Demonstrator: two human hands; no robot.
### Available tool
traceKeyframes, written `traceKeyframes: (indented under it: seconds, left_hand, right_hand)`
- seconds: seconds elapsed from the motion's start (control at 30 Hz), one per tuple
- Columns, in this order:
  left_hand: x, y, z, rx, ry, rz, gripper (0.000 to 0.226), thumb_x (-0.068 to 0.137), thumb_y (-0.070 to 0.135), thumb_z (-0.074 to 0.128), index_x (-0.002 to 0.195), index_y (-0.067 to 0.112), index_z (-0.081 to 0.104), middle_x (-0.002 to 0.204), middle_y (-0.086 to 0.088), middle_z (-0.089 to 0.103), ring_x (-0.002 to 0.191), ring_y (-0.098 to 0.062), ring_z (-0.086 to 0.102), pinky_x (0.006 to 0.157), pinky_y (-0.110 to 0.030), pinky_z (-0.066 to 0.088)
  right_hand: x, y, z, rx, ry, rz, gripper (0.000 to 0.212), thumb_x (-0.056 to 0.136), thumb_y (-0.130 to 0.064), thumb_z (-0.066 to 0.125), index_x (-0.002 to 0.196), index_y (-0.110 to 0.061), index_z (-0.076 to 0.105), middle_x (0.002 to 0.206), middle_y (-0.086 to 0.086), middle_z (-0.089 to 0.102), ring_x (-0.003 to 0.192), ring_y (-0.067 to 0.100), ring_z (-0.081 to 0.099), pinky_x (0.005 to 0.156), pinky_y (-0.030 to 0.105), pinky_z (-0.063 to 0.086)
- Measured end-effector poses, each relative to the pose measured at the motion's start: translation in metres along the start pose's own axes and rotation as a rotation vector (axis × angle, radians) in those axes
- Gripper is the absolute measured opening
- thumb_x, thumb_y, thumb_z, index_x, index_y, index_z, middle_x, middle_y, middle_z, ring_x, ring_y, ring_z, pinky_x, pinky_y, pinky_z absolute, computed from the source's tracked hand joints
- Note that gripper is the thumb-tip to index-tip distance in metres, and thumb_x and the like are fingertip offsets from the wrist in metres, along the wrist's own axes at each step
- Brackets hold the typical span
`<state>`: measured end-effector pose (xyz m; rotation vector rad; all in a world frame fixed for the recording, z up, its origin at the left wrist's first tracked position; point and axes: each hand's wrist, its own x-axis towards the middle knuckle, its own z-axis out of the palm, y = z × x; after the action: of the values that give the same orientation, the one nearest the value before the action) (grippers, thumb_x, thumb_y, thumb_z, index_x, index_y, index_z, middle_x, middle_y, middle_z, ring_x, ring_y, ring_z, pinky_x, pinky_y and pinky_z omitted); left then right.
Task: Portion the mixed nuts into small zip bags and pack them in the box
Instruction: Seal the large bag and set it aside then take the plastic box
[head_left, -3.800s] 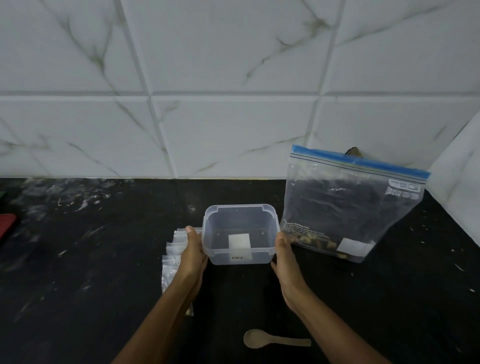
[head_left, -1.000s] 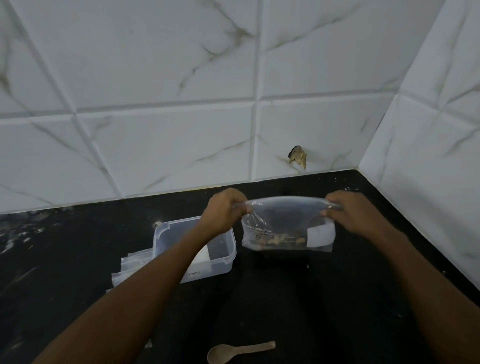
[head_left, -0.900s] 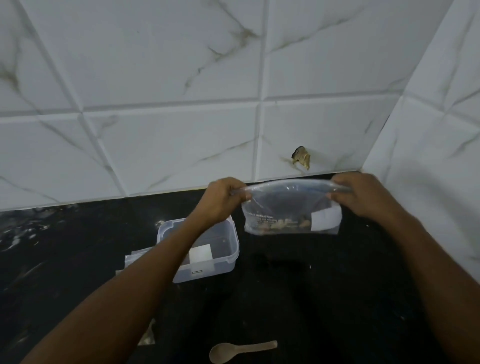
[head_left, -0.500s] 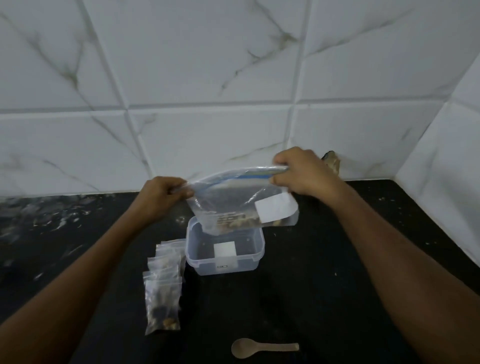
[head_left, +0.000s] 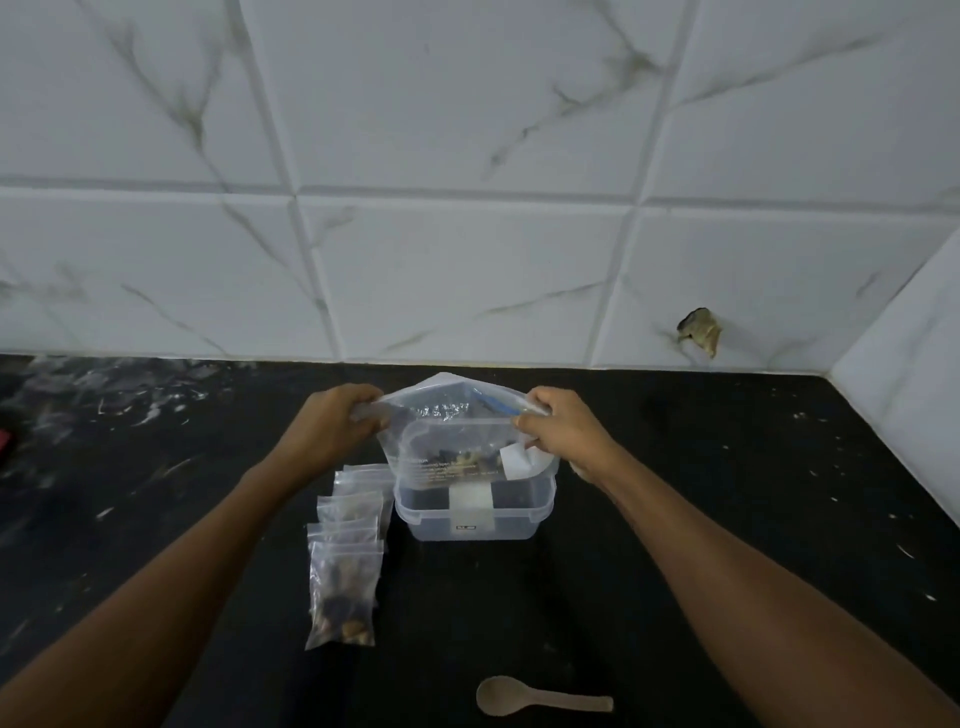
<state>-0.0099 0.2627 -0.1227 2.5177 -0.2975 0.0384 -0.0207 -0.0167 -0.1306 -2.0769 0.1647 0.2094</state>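
Head view | left hand and right hand each grip pinching large clear zip bag top corners | bag hangs directly above clear rectangular plastic box, frame centre

We cannot read the blurred print on the big bag, which hides the box's far rim. The small bags overlap, so we cannot count them. The left edge cuts a red thing. The box's label is too small to read.
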Motion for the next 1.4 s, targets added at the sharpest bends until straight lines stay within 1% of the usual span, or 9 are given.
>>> traceKeyframes:
  seconds: [0.3,0.47,0.6,0.77,0.87,1.03,1.17,1.3,1.4]
  left_hand:
    - [0.006,0.0,0.008,0.137,-0.136,0.06,0.054,0.086,0.025,0.068,0.136,0.027,0.048,0.124,-0.002,0.062,0.104,-0.021,0.061,0.086,-0.036,0.051]
    - [0.007,0.001,0.007,0.265,-0.208,0.112,0.048,0.091,0.036,0.063,0.136,0.033,0.049,0.128,0.0,0.062,0.112,-0.02,0.06,0.093,-0.038,0.051]
    - [0.009,0.008,0.011,0.368,-0.158,0.163,0.043,0.095,0.035,0.057,0.137,0.03,0.05,0.128,-0.001,0.061,0.109,-0.021,0.062,0.092,-0.037,0.05]
    - [0.015,0.027,0.019,0.345,-0.291,0.09,0.099,0.068,0.069,0.043,0.155,0.029,0.017,0.157,-0.004,0.03,0.144,-0.026,0.028,0.119,-0.053,0.014]
    - [0.017,0.031,0.03,0.489,-0.314,0.162,0.104,0.076,0.079,0.048,0.156,0.03,0.005,0.162,0.002,0.019,0.15,-0.024,0.014,0.118,-0.061,-0.005]
    - [0.036,0.028,0.037,0.588,-0.288,0.186,0.081,0.092,0.053,0.056,0.156,0.025,0.013,0.159,0.002,0.029,0.149,-0.019,0.022,0.117,-0.064,-0.002]
    - [0.048,0.027,0.044,0.559,-0.342,0.165,0.083,0.091,0.048,0.059,0.156,0.023,0.013,0.16,0.0,0.028,0.149,-0.02,0.022,0.116,-0.065,-0.006]
    - [0.053,0.021,0.048,0.482,-0.427,0.098,0.089,0.087,0.046,0.065,0.155,0.026,0.012,0.16,0.0,0.026,0.149,-0.023,0.022,0.114,-0.064,-0.008]
    - [0.054,0.013,0.052,0.299,-0.468,0.032,0.09,0.082,0.039,0.073,0.152,0.03,0.018,0.152,-0.005,0.039,0.136,-0.028,0.04,0.115,-0.059,0.02]
  right_hand:
    - [0.002,0.005,0.024,0.108,-0.228,0.163,0.028,0.081,-0.006,0.059,0.108,-0.012,0.056,0.112,0.016,0.062,0.102,0.032,0.065,0.088,0.053,0.054]
    - [0.001,0.003,0.031,-0.561,0.126,-0.169,0.02,0.088,-0.013,0.06,0.105,-0.013,0.051,0.101,0.006,0.058,0.084,0.021,0.057,0.06,0.027,0.043]
    - [0.006,0.01,0.013,-0.829,0.359,-0.339,0.024,0.091,-0.014,0.058,0.114,-0.016,0.051,0.11,0.007,0.055,0.095,0.023,0.053,0.071,0.029,0.046]
    - [0.012,0.021,0.012,-0.81,0.469,-0.347,0.04,0.087,-0.012,0.066,0.122,-0.02,0.05,0.122,0.011,0.048,0.1,0.027,0.053,0.072,0.032,0.053]
    - [0.017,0.029,0.013,-0.857,0.43,-0.314,0.041,0.087,-0.015,0.065,0.124,-0.021,0.049,0.131,0.012,0.044,0.11,0.031,0.05,0.08,0.035,0.051]
    - [0.029,0.033,0.013,-0.99,0.263,-0.399,0.058,0.087,0.002,0.053,0.139,-0.02,0.039,0.154,0.012,0.029,0.144,0.04,0.017,0.114,0.05,0.025]
    - [0.04,0.028,0.004,-1.02,0.021,-0.343,0.062,0.092,-0.007,0.047,0.148,-0.019,0.022,0.16,0.005,0.015,0.148,0.035,-0.003,0.12,0.051,0.006]
    - [0.048,0.027,-0.008,-0.766,-0.185,-0.17,0.07,0.091,-0.014,0.048,0.151,-0.032,0.014,0.162,0.003,-0.001,0.147,0.037,0.001,0.116,0.052,0.017]
    - [0.047,0.031,-0.009,-0.425,-0.173,-0.083,0.085,0.09,-0.007,0.054,0.151,-0.042,0.007,0.161,0.005,-0.012,0.146,0.031,0.017,0.105,0.037,0.036]
